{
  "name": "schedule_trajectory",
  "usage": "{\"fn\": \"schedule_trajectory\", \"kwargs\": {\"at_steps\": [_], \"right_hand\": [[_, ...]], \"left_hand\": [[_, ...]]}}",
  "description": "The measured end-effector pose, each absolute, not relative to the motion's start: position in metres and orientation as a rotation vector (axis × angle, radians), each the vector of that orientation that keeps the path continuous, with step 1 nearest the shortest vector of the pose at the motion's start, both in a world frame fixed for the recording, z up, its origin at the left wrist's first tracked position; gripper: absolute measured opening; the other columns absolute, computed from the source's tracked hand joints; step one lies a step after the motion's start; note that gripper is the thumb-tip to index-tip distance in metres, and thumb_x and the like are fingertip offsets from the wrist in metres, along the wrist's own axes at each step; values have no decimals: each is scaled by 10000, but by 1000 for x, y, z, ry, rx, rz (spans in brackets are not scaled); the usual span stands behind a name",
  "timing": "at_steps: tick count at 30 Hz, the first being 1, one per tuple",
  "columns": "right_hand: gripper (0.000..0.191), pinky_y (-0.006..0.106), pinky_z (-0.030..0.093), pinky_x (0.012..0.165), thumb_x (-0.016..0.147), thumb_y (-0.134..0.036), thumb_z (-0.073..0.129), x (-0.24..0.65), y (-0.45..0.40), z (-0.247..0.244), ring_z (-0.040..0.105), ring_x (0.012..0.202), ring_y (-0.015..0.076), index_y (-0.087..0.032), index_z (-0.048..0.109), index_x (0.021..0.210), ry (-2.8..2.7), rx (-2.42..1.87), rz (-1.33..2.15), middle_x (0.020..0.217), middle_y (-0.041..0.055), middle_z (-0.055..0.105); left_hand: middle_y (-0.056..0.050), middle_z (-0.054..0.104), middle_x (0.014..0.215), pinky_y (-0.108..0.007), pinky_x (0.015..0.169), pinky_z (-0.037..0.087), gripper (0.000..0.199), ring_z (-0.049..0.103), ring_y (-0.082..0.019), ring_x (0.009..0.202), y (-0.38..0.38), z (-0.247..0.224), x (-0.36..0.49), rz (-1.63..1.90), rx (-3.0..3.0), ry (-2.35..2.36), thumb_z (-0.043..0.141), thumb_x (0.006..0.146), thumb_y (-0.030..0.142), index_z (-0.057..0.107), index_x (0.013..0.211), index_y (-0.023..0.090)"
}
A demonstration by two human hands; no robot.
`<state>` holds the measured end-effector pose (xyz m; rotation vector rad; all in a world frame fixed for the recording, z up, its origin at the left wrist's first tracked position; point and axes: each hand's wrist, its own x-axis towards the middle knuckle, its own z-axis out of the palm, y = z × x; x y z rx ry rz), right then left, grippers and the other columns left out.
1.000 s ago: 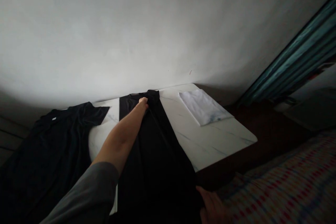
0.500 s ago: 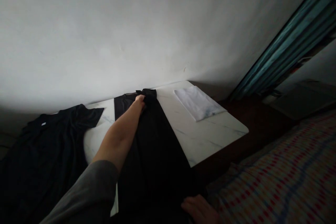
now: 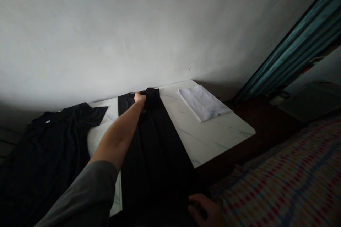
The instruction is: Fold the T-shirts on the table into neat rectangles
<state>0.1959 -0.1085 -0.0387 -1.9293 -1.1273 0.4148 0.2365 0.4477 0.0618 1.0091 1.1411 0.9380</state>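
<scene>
At the far left, a black short-sleeved T-shirt [image 3: 53, 142] lies spread out, its sleeve reaching onto a white marble-patterned worktop [image 3: 102, 127] and its lower part running off the frame's lower left corner. A grey sleeve [image 3: 80, 195] enters at the lower left, with a bare forearm stretching up and across to the top centre. There the left hand [image 3: 139, 97] sits at the far end of a long black garment [image 3: 157, 156], closed on the dark fabric beside a bunched, collar-like fold. Compared with a moment ago, that hand has shifted slightly up and left along the garment's top edge, while the garment's far end now looks more gathered around it. The garment runs down the centre of the worktop and past its near edge. At the bottom centre-right, the right hand [image 3: 205, 210] lies at the garment's lower end with its fingers loosely spread; whether it has hold of the cloth, the dim light does not show. To the right, a folded white cloth [image 3: 204, 103] lies on the worktop, well apart from both hands, and a red-and-blue patterned bedspread [image 3: 282, 184] fills the lower right corner.
</scene>
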Motion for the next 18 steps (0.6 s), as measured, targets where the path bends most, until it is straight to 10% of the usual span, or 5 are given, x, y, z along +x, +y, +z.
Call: {"fn": "schedule_trajectory", "kwargs": {"at_steps": [9,18], "right_hand": [[675,441,555,970,791,-662,608,238,-84,-54,683,1137,325,-135,716,1197,-532,-1972,662,1222,180,716],[568,446,587,911,760,-659,610,224,-76,-44,736,981,330,-169,782,989,-544,-1974,715,1025,141,782]], "left_hand": [[-35,732,899,-270,939,503,364,668,-264,1074,435,60,238,570,1595,845,792,567,-44,717,813,213],[-33,752,971,-313,1013,459,402,646,-256,1126,421,47,255,290,1923,528,800,486,-42,726,726,273]]}}
